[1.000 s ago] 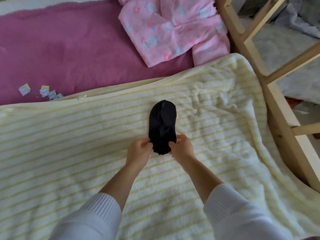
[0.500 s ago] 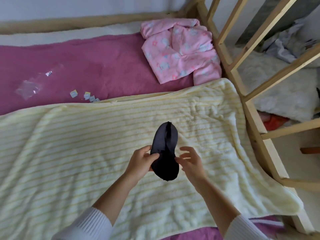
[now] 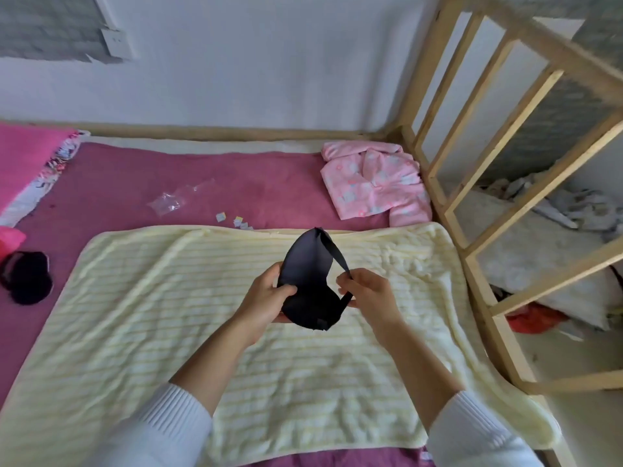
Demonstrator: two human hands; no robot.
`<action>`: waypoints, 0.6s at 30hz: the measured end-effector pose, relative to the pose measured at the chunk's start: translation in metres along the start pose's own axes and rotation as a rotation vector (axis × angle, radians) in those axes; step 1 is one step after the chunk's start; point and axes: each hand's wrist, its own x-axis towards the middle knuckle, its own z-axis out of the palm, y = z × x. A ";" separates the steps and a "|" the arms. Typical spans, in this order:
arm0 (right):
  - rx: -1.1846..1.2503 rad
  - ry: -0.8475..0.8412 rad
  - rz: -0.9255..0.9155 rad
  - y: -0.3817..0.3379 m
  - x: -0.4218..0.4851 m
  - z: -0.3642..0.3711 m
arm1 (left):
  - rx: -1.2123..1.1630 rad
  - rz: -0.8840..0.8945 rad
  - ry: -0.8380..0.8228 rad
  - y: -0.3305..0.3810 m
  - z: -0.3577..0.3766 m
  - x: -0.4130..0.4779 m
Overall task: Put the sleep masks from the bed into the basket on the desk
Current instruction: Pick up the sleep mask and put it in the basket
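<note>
Head view: your left hand (image 3: 269,293) now grips the black sleep mask (image 3: 305,284) by its body, lifted clear of the yellow striped blanket (image 3: 161,298) where it lay flat a second ago, while your right hand (image 3: 369,293) pinches its strap (image 3: 332,251). It looks ready to carry, though no basket or table shows. Across the bed (image 3: 135,176), what looks like a second sleep mask (image 3: 25,278) waits at far left, with pink pyjamas (image 3: 374,183) and the wooden frame (image 3: 478,281) to the right.

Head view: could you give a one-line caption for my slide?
Over a striped yellow blanket, the left hand grips a black sleep mask while the right hand pinches its strap.
</note>
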 end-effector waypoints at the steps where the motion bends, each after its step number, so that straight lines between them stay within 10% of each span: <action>1: 0.048 -0.011 -0.009 -0.006 -0.002 -0.002 | -0.048 -0.003 0.024 0.003 -0.005 -0.005; 10: 0.252 -0.238 0.006 -0.031 -0.019 -0.001 | -0.638 -0.092 -0.025 0.017 -0.029 -0.030; 18: 0.204 -0.265 -0.022 -0.057 -0.026 -0.012 | -0.318 0.030 0.203 0.021 -0.032 -0.039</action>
